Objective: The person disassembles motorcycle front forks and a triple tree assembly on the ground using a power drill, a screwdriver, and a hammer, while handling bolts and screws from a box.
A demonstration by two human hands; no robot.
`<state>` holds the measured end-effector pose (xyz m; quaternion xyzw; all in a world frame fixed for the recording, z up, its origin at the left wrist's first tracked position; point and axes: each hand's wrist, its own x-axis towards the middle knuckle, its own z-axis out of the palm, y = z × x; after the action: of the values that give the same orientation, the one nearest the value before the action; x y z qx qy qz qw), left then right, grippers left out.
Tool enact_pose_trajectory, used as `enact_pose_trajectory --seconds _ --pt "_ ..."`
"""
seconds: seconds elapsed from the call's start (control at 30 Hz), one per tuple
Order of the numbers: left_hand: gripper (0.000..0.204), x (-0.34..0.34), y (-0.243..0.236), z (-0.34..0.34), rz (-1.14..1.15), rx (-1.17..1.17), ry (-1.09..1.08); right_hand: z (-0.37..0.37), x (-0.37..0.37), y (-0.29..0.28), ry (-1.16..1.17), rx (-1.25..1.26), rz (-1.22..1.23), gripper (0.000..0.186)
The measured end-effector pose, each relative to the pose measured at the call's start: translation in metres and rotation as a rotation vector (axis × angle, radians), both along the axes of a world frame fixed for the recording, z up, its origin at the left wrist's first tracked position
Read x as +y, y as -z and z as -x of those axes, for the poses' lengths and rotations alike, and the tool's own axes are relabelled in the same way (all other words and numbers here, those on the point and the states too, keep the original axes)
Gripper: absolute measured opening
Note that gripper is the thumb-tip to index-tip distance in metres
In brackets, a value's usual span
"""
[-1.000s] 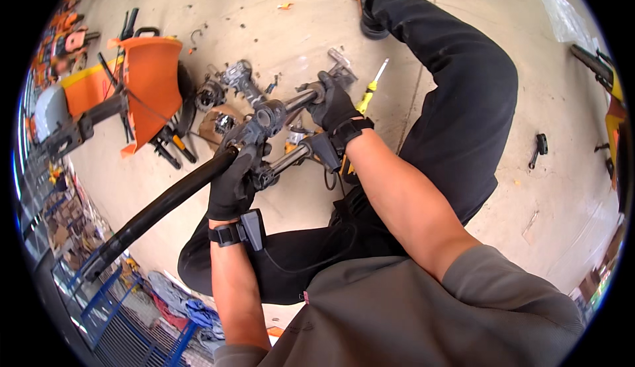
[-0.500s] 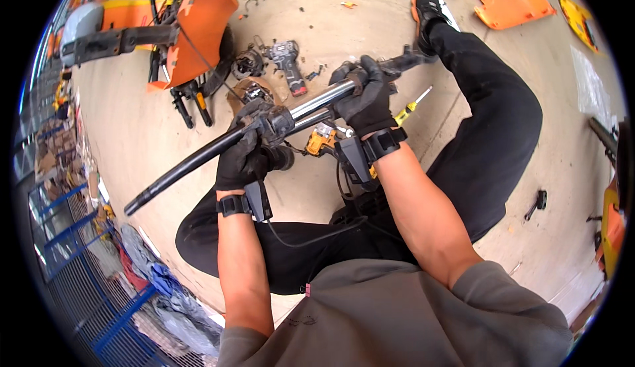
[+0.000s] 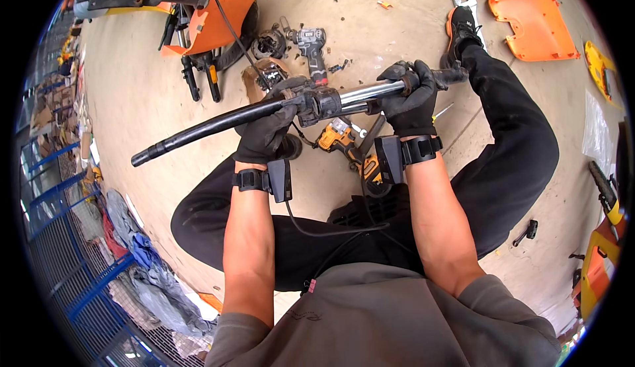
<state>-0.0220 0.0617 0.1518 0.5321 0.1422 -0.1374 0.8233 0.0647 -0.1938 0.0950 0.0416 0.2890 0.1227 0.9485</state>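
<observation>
My gloved left hand (image 3: pixel 261 132) is closed on a metal fork assembly (image 3: pixel 324 102) near its clamp, where a long black tube (image 3: pixel 202 127) extends left. My gloved right hand (image 3: pixel 409 106) is wrapped round the assembly’s silver tubes toward their right end, holding it nearly level over my bent legs. Just beyond it on the floor lie a grey power tool (image 3: pixel 311 53), a dark round part (image 3: pixel 268 41) and small loose bolts. A yellow-and-black power drill (image 3: pixel 338 139) lies below it, beside a small wrench (image 3: pixel 360 131). A screwdriver (image 3: pixel 443 112) is partly hidden behind my right hand.
An orange scooter-like frame (image 3: pixel 221 10) with black forks lies upper left. Orange (image 3: pixel 532 23) and yellow (image 3: pixel 598 66) panels lie upper right, near a large silver wrench (image 3: pixel 469 3) by my shoe. A blue metal rack (image 3: pixel 79 254) with crumpled cloths (image 3: pixel 155 287) borders the left.
The fork assembly has swung from a steep slant to nearly level, both hands turning with it. The floor scene has shifted in view, showing more panels at upper right.
</observation>
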Motion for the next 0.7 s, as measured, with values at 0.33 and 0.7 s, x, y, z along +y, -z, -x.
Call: enact_pose_trajectory --seconds 0.33,0.7 --pt "0.036 -0.015 -0.005 -0.003 -0.225 0.014 0.008 0.002 0.0 0.017 -0.018 0.051 -0.014 0.021" --pt "0.057 -0.041 -0.006 -0.02 -0.341 -0.038 0.084 0.007 -0.015 0.054 -0.133 0.12 0.206 0.031"
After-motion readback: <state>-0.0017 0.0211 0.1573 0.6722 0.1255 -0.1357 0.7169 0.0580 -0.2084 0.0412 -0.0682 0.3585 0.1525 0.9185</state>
